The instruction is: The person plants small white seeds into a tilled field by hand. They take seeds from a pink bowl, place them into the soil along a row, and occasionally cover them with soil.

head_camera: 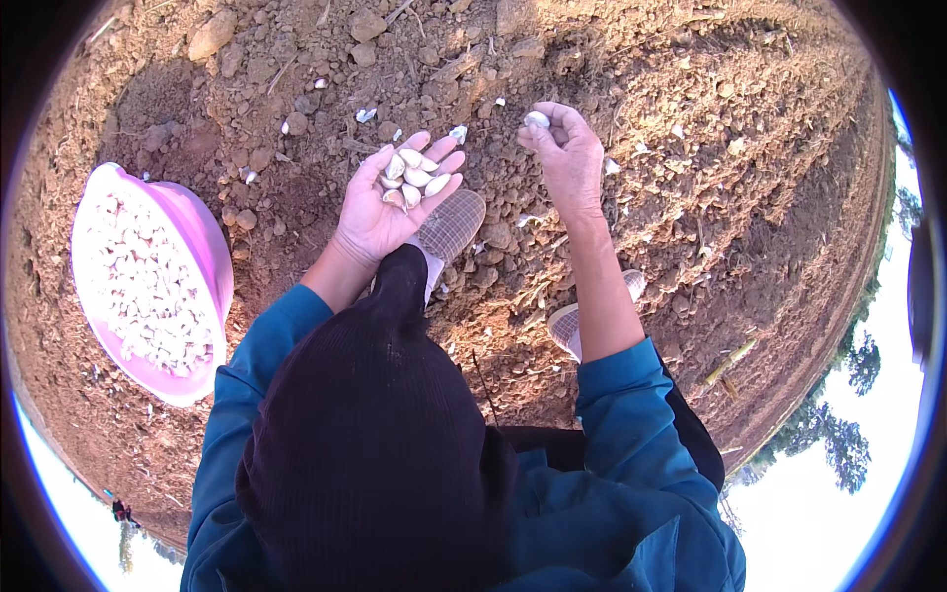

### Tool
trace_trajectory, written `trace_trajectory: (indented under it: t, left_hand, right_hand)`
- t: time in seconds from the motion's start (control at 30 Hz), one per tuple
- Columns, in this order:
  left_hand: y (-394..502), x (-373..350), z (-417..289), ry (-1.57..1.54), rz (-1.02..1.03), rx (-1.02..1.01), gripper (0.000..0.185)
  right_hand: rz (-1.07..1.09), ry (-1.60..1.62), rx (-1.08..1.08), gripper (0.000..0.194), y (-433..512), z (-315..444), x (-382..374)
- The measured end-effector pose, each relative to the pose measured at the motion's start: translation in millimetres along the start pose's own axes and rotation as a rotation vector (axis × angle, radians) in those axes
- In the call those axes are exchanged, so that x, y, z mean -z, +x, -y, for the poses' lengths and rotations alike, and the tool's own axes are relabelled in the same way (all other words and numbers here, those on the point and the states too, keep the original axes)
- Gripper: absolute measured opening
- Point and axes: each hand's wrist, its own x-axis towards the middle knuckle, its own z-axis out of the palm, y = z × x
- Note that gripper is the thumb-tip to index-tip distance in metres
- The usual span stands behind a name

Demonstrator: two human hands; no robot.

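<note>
My left hand point(368, 216) is palm up above the soil, with several pale garlic cloves point(416, 177) lying on the palm and fingers. A single garlic clove point(536, 119) is pinched between the thumb and fingertips of my right hand point(575, 164). That hand is raised above the ground, to the right of the left hand and apart from it. On the left stands a pink plastic basin point(198, 218), which holds a large heap of garlic cloves point(148, 274).
Loose brown soil point(740, 185) with clods and dry stalks spreads all around. Pale flakes or cloves point(365, 115) are scattered on it. My checked left shoe point(453, 222) and right shoe point(564, 325) stand on the soil. A larger stone or clod point(212, 35) lies at the upper left.
</note>
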Motion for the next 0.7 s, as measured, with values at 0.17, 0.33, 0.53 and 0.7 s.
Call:
trace_trajectory:
  t: [0.17, 0.33, 0.53, 0.7]
  left_hand:
    - [-7.5, 0.4, -7.2, -0.003, -0.004, -0.01, 0.04]
    - [-8.4, 1.4, -16.3, 0.004, 0.009, -0.033, 0.041]
    - [2.2, -6.1, -12.8, 0.033, -0.015, -0.059, 0.041]
    - [15.3, -10.9, -4.5, 0.033, -0.045, -0.062, 0.043]
  right_hand:
    - [-0.214, -0.408, 0.108, 0.014, 77.7, -29.9, 17.8]
    - [-0.216, -0.961, 0.273, 0.016, 105.9, -50.4, 9.7]
    - [-0.241, -1.144, 0.298, 0.015, 114.0, -56.3, 15.2]
    - [-0.221, -1.35, 0.43, 0.009, 128.2, -73.1, 14.3]
